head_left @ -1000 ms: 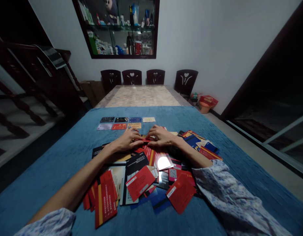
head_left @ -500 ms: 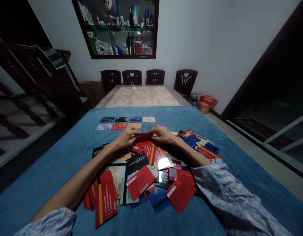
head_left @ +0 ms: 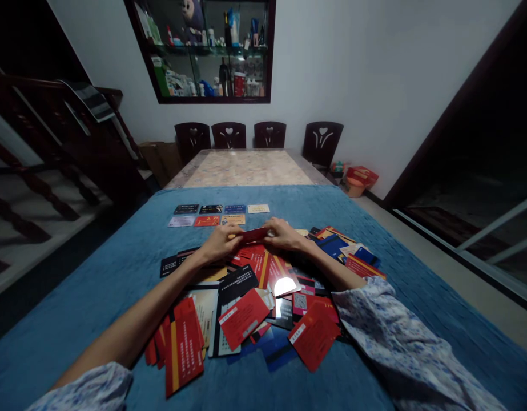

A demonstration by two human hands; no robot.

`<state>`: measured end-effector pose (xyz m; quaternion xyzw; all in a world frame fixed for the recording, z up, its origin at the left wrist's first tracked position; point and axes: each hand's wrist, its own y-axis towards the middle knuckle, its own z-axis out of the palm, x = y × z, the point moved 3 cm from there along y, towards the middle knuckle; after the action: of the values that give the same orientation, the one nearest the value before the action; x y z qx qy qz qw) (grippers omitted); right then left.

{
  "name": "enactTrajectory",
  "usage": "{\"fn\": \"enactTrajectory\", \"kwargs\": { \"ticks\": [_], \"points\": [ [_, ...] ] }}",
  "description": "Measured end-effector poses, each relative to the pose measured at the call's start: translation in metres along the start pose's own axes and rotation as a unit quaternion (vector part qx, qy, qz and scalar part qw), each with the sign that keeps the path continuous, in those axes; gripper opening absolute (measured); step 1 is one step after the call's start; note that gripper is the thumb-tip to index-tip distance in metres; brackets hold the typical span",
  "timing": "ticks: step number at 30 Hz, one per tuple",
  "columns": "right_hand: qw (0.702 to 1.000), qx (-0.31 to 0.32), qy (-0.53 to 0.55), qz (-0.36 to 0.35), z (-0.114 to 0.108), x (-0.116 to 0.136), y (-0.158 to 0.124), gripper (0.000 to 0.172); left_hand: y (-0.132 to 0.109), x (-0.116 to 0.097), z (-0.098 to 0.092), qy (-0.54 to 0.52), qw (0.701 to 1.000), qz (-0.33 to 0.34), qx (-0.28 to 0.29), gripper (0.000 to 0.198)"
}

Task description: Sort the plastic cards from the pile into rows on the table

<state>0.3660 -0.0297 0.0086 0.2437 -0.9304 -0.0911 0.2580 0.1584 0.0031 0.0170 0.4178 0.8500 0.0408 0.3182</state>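
Both my hands hold one red card (head_left: 254,234) between them, lifted slightly above a big loose pile of cards (head_left: 250,302) on a blue cloth (head_left: 96,285). My left hand (head_left: 220,243) pinches the card's left end. My right hand (head_left: 282,234) pinches its right end. Just beyond the hands, two short rows of cards (head_left: 216,214) lie flat and side by side: black, blue and pale ones behind, a grey, a red and a yellow one in front.
The pile spreads red, black, blue and white cards from near my sleeves to the hands. Beyond the cloth lies a bare marble table top (head_left: 246,167) with several dark chairs (head_left: 269,134) at its far end. A staircase (head_left: 53,148) stands left.
The hands lay flat on the pile's far edge a second ago. They have since closed on a red card and lifted it a little toward the laid-out rows.
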Motion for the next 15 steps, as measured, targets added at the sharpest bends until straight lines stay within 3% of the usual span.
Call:
{"fn": "enactTrajectory", "kwargs": {
  "ticks": [10, 15],
  "points": [
    [0.993, -0.081, 0.085, 0.005, -0.0077, -0.0028, 0.0000, 0.010, -0.0021, 0.0001, 0.0024, -0.025, 1.000, -0.003, -0.006, 0.023],
    [0.985, -0.087, 0.148, -0.009, -0.0062, 0.0047, -0.0007, 0.012, -0.0031, 0.0004, 0.0081, -0.043, 0.999, 0.014, 0.006, 0.024]
  ]
}}
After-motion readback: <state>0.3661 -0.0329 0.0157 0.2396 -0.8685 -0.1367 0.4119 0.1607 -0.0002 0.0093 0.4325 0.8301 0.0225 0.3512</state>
